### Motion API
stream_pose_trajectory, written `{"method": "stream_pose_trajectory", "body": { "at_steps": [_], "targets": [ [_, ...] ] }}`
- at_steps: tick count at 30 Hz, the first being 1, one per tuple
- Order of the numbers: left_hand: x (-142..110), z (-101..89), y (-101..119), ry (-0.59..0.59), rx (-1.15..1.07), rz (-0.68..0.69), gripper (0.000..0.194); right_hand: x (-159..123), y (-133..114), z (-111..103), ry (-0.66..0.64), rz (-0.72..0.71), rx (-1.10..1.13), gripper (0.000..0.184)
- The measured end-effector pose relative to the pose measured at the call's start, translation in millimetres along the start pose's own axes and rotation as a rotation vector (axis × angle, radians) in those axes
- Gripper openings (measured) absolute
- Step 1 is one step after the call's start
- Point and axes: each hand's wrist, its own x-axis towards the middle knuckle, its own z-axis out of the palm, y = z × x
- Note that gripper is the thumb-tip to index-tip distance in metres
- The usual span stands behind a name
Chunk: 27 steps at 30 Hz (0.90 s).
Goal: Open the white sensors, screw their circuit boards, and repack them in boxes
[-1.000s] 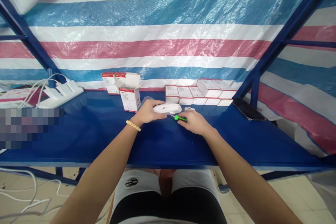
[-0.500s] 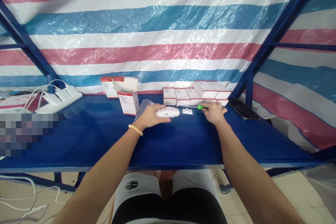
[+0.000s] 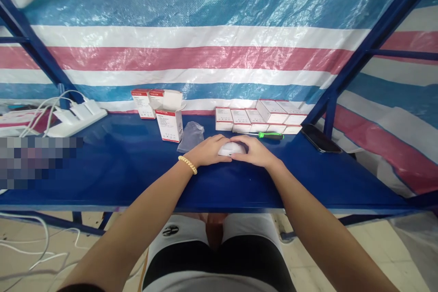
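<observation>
Between my two hands is a white rounded plastic detector, low over the blue table. My left hand grips its left side, fingers over the top and thumb along the near edge. From the right, my right hand closes on the same detector with thumb and fingers. A green and black screwdriver lies behind my right hand, in front of the small boxes. Just beyond my left hand rests a clear plastic bag. The small white part seen earlier does not show.
An open detector box stands behind the bag, with closed boxes beside it. Several white boxes are stacked at the back. A phone lies to the right. A power strip with plugs and cables sits at left.
My right hand has let go of the screwdriver, which now lies on the table, and has moved left onto the detector. The detector has shifted slightly right. The view has tilted down.
</observation>
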Motion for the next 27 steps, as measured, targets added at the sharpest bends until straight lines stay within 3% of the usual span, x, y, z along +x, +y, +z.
{"method": "stream_pose_trajectory", "body": {
  "at_steps": [4, 8, 13, 17, 20, 24, 27],
  "targets": [
    [-2.2, -2.6, -1.1, -0.023, -0.071, -0.051, 0.06, 2.2, -4.6, 7.6, -0.049, 0.035, -0.023, 0.057],
    [-2.6, -1.0, -7.0, -0.051, -0.048, -0.127, 0.071, 1.3, -2.9, 6.5, -0.018, 0.047, -0.014, 0.053],
    [1.7, 1.1, -2.4, -0.099, -0.04, -0.117, 0.071, 0.1, -3.3, 3.1, 0.0, 0.13, 0.17, 0.053],
    [1.3, -2.0, 4.2, -0.092, -0.045, -0.161, 0.084, -0.7, -4.8, 0.1, 0.103, 0.184, 0.331, 0.054],
    [-1.2, -6.1, 3.8, -0.019, -0.108, -0.176, 0.088, -0.1, -5.8, 0.1, 0.159, 0.197, 0.386, 0.053],
    [-0.7, -10.2, 0.2, 0.233, -0.276, -0.157, 0.049, 4.1, -7.8, 4.2, 0.249, 0.201, 0.46, 0.051],
    [2.6, -10.0, -0.7, 0.359, -0.31, -0.275, 0.032, 7.6, -8.3, 7.4, 0.328, 0.197, 0.522, 0.053]
  ]
}}
